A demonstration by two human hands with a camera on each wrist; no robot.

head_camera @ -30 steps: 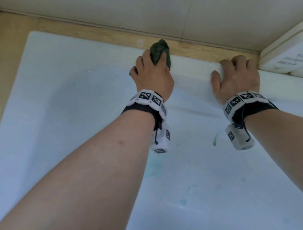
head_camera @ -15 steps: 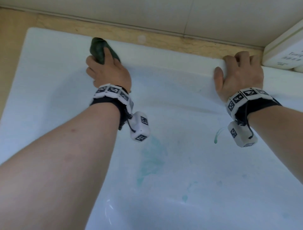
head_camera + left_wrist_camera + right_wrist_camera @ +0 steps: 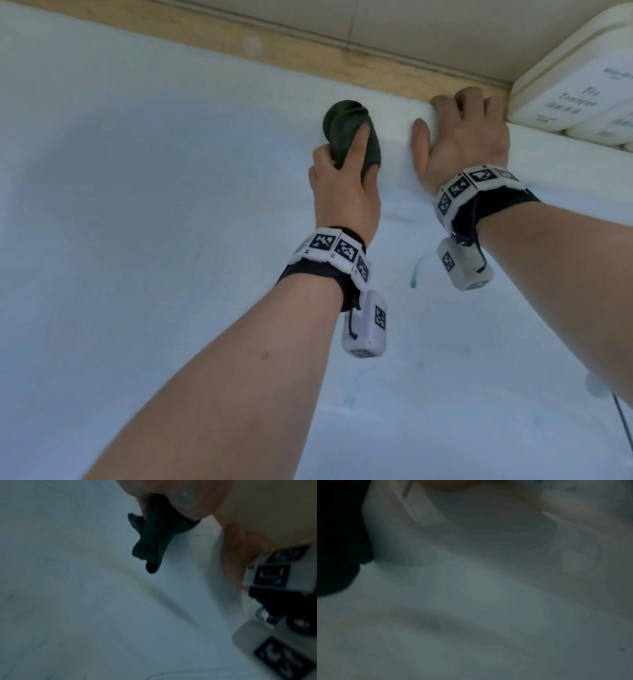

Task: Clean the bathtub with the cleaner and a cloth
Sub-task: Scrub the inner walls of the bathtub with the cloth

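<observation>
My left hand (image 3: 342, 178) grips a bunched dark green cloth (image 3: 346, 132) and presses it against the far inner wall of the white bathtub (image 3: 154, 205), just under the rim. In the left wrist view the cloth (image 3: 154, 536) hangs out below the curled fingers. My right hand (image 3: 460, 137) grips the tub's far rim (image 3: 394, 113) close to the right of the cloth, fingers curled over the top and thumb down on the inner face. The right wrist view is dark and blurred, showing only tub surface. No cleaner bottle is in view.
Teal cleaner streaks and drops (image 3: 416, 274) mark the tub wall below my right wrist and lower down. A wooden ledge (image 3: 274, 44) and tiled wall run behind the rim. White labelled containers (image 3: 575, 92) sit on the rim at the far right.
My left hand swept the cloth along the far wall, out to the left half a second ago and now back right, close beside the right hand. The right hand kept its hold on the rim.
</observation>
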